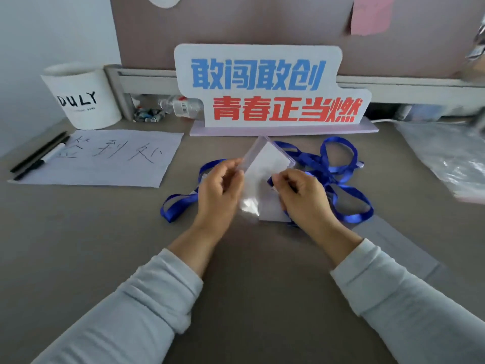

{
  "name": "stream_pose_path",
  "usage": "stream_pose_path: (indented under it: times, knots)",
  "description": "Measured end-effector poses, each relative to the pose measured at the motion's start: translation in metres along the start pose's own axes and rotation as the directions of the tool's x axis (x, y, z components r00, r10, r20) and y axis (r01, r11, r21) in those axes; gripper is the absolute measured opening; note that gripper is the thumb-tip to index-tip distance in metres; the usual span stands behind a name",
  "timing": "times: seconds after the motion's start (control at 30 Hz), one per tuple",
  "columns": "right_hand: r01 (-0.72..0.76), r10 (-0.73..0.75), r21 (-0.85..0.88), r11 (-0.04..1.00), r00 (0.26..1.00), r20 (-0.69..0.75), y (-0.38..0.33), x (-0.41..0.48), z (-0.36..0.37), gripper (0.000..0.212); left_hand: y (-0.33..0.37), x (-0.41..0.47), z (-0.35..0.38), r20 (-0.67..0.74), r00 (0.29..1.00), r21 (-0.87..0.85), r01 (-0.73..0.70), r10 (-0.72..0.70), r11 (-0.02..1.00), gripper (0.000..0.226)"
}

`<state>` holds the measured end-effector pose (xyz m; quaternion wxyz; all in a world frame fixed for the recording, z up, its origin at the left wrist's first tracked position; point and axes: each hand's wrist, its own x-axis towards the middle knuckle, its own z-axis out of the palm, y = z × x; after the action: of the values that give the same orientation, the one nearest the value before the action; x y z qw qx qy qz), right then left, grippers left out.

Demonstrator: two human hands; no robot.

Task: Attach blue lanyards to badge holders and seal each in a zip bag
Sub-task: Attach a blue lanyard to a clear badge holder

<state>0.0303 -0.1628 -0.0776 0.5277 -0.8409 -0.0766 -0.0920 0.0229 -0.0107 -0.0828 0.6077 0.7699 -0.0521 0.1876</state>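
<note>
A clear badge holder [267,156] with a white card inside is raised above the brown desk, tilted corner-up. My left hand [220,190] pinches its left edge. My right hand [301,195] pinches its lower right edge, beside the end of a blue lanyard [338,156] that loops over the desk to the right. More blue lanyard [181,203] loops lie left of my left hand. Under the hands lie further white badge holders [270,208], partly hidden. A heap of clear zip bags [446,153] lies at the far right.
A standing sign [262,85] with blue and red characters is behind the work spot. At the left lie a handwritten sheet [105,158], two black pens [39,156] and a white cup [84,98]. A flat grey card [399,245] lies near my right sleeve.
</note>
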Motion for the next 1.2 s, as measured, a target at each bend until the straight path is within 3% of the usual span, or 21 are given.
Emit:
stream_pose_path:
  times: [0.13,0.23,0.4,0.7,0.97,1.1,1.2]
  knots:
    - [0.075,-0.082,-0.056,0.996,0.987,-0.137,-0.007,-0.010,-0.005,0.026,0.008,-0.014,-0.001,0.033,0.999,-0.079,-0.002,0.005,0.997,0.019]
    - [0.070,-0.077,-0.060,0.996,0.988,-0.136,-0.005,-0.021,-0.003,0.015,0.010,-0.023,0.000,0.073,0.997,-0.023,-0.012,0.013,1.000,0.021]
    - [0.066,-0.077,-0.091,0.994,0.990,-0.119,-0.002,-0.026,-0.002,0.016,0.013,-0.027,0.000,0.087,0.996,0.020,-0.026,0.024,0.999,0.020]
    - [0.237,-0.254,-0.114,0.965,0.952,-0.169,0.001,-0.025,0.010,0.021,0.008,-0.029,0.000,0.005,1.000,-0.109,0.020,-0.019,0.994,0.007]
    - [0.247,-0.242,0.030,0.968,0.963,-0.122,-0.002,-0.032,0.010,0.005,0.017,-0.037,-0.003,-0.013,1.000,-0.035,0.019,-0.019,0.999,0.006]
    - [0.215,-0.213,0.051,0.975,0.977,-0.029,-0.007,-0.039,0.000,0.022,0.020,-0.038,-0.008,-0.048,0.995,-0.091,0.088,-0.093,0.992,0.019]
    - [0.215,-0.215,-0.012,0.977,0.976,-0.023,-0.003,-0.041,-0.014,0.024,0.024,-0.038,-0.009,-0.075,0.990,-0.112,0.108,-0.117,0.988,0.015]
